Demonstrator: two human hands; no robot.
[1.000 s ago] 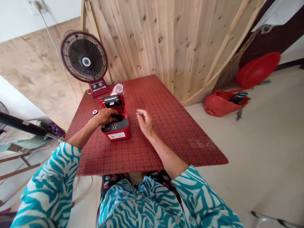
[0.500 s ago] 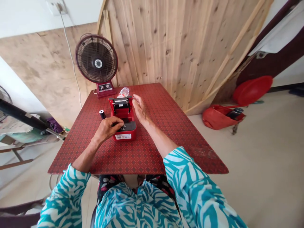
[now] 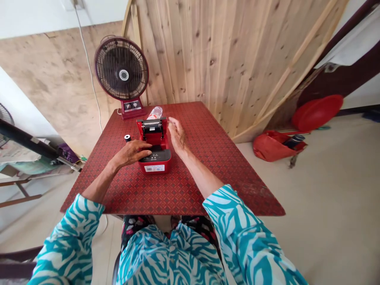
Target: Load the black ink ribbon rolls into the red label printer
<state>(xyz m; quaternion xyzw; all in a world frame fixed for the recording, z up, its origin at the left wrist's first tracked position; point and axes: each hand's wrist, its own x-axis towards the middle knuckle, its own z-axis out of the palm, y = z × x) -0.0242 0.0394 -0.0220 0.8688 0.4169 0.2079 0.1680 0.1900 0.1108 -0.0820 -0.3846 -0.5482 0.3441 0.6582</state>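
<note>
Seated at a table (image 3: 190, 190) with a red patterned top; the small red device (image 3: 155, 159) sits on it, toward the left side, its lid (image 3: 152, 126) raised and leaning back, its inner bay exposed, a white label (image 3: 154, 168) on the face toward me.

My left hand (image 3: 130, 152) comes over the device's left edge, fingers stretched across the bay, thumb apart and lower, by the black panel; I cannot tell whether anything is pinched beneath them; my right hand (image 3: 177, 136) is upright just beside the lid's right edge, fingers loose and extended, nothing in the grasp; contact with the lid unclear.

Nearby: a small dark roll (image 3: 127, 138) with a white end, just beyond my left hand; a clear bottle (image 3: 155, 113) behind the lid, partly hidden; a dark red fan (image 3: 121, 74) at the far left corner.
</note>
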